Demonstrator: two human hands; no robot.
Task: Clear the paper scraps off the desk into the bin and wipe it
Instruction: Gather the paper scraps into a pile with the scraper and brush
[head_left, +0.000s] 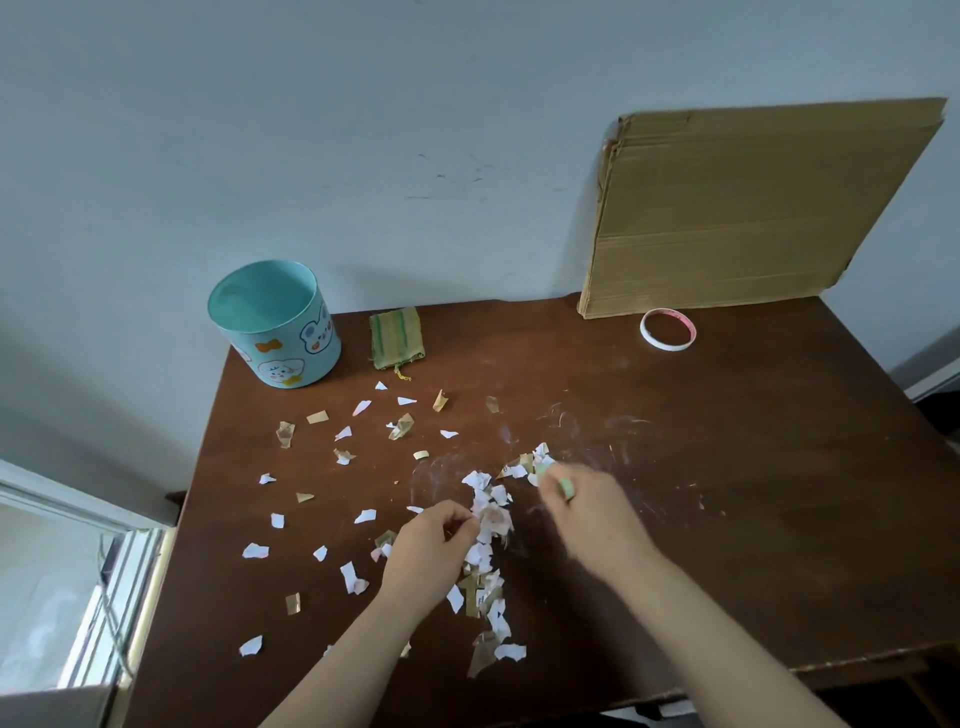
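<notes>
Several white and gold paper scraps (488, 525) lie scattered over the brown desk (727, 467), thickest in a strip between my hands. My left hand (431, 545) rests on the desk with its fingertips pinched on scraps at the edge of the pile. My right hand (582, 509), blurred, has its fingers closed on a pale green scrap (565, 486) beside the pile's far end. A teal bin (275, 325) with cartoon stickers stands empty at the desk's far left corner. A green striped cloth (397, 338) lies folded next to the bin.
Flattened cardboard (753, 208) leans against the wall at the back right. A roll of tape (667, 330) lies in front of it. White smears (561, 421) mark the desk's middle. A window frame (104, 571) is off the left edge.
</notes>
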